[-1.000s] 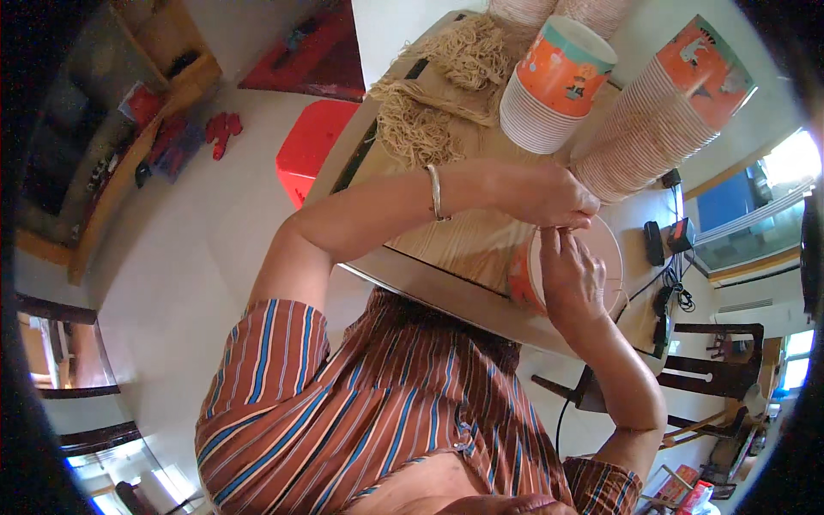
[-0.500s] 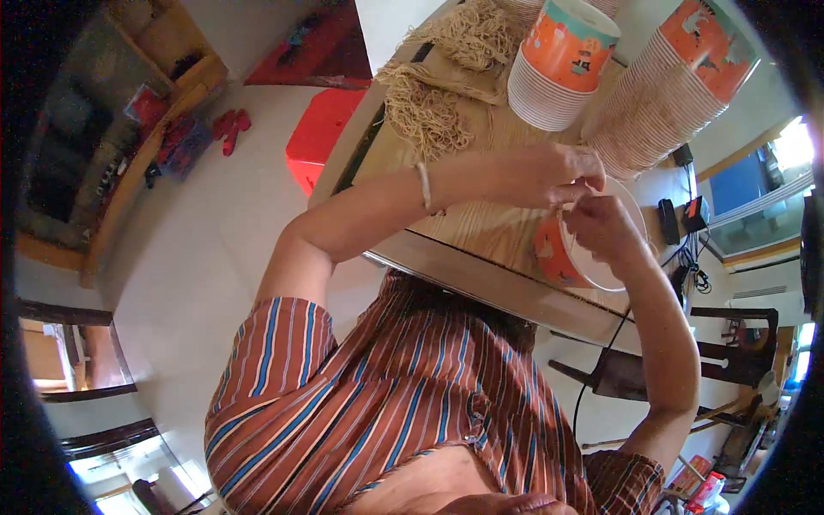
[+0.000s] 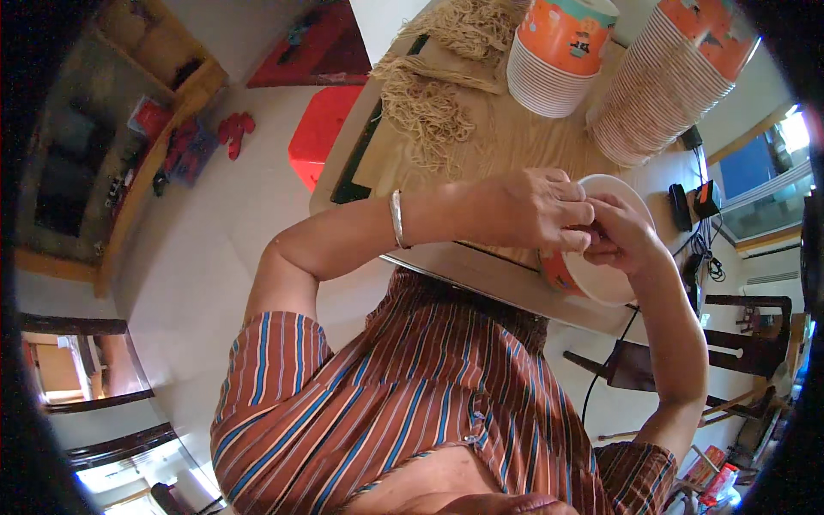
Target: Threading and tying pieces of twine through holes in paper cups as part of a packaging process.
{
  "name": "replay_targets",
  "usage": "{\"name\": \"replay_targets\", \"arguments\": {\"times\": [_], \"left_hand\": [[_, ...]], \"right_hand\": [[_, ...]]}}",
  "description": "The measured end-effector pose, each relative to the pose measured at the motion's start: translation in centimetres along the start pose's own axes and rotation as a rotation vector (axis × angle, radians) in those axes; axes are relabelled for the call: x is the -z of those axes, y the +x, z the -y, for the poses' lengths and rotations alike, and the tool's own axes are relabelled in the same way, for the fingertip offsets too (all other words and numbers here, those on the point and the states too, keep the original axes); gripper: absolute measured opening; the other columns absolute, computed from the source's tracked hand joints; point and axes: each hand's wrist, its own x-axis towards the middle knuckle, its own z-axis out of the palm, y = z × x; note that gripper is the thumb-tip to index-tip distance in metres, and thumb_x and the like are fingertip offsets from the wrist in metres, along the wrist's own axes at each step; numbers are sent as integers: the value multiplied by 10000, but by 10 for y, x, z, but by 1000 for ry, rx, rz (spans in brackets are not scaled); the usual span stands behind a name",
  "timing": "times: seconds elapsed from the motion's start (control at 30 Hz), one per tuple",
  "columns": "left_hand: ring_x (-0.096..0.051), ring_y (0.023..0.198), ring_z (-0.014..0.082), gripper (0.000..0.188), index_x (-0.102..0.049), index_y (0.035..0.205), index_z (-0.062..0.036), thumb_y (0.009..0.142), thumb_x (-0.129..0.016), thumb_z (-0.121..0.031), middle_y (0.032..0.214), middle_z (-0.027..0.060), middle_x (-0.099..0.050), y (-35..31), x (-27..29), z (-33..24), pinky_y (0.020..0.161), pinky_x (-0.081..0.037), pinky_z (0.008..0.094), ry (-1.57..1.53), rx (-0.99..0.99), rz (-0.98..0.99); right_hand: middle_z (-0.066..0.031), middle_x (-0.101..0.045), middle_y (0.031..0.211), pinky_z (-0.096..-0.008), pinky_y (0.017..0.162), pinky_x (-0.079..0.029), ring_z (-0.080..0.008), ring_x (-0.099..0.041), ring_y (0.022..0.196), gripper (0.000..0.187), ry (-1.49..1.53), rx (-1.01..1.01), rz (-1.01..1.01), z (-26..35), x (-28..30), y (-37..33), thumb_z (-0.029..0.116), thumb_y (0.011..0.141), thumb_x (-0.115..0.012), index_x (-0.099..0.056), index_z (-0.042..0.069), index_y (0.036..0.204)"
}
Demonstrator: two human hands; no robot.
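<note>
An orange paper bucket (image 3: 611, 287) with a white inside lies tilted near the table's front right edge, its mouth toward me. Over that mouth my two hands meet. My left hand (image 3: 545, 213), with a bracelet at its wrist, has its fingers bent and drawn together. Against its fingertips press the closed fingers of my right hand (image 3: 625, 233). Whatever is between the fingertips is too small or hidden to make out. Farther left on the table lies a loose heap of beige cords (image 3: 427, 112).
A stack of orange and green paper buckets (image 3: 558, 64) stands behind my hands. A taller, leaning stack (image 3: 661, 94) is to its right. Black boxes with cables (image 3: 693, 204) lie at the right. A red stool (image 3: 322, 136) stands left of the table, a dark chair (image 3: 639, 369) to the right.
Both hands have come slightly nearer to me, staying together at the bucket's mouth. The left hand has turned so that its back shows more. The view has shifted a little.
</note>
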Motion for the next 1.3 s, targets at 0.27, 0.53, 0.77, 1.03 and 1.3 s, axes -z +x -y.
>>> {"name": "replay_targets", "arguments": {"times": [0.27, 0.53, 0.77, 1.03, 1.3], "left_hand": [[-593, 851, 168, 163, -576, 836, -76, 713, -627, -169, 850, 13, -547, 13, 6, 5, 752, -513, 307, 24, -70, 115], [-612, 823, 190, 129, -579, 797, -59, 707, -643, -126, 844, 33, -559, 4, 1, 9, 739, -529, 329, -20, -52, 100], [-624, 818, 222, 136, -602, 840, -38, 740, -654, -115, 879, 59, -592, -5, -4, 10, 734, -538, 348, -74, -6, -15], [-626, 794, 248, 171, -605, 908, -19, 770, -665, -99, 865, 86, -599, -9, -11, -7, 687, -533, 357, -92, 191, -112], [-584, 725, 211, 108, -589, 833, -24, 782, -649, -97, 788, 59, -539, -5, -13, -22, 631, -489, 360, 8, 177, -178]], "right_hand": [[41, -445, 574, -205, 329, -224, -45, -348, 388, 205, 50, -23, -28, 2, -6, -2, 297, 949, -525, -545, 109, 869], [36, -431, 536, -206, 327, -228, -47, -329, 375, 258, 43, -21, 140, -3, 7, 3, 303, 960, -504, -536, 117, 784], [24, -442, 534, -209, 320, -241, -53, -328, 367, 252, 23, -33, 65, 1, 1, 0, 298, 961, -496, -547, 105, 808], [13, -458, 534, -219, 313, -242, -65, -344, 357, 247, 57, -34, 57, -2, -3, -3, 279, 964, -476, -549, 95, 818], [6, -470, 533, -223, 307, -249, -67, -352, 350, 244, 78, -14, -5, -4, -6, -6, 247, 960, -487, -555, 87, 789]]}}
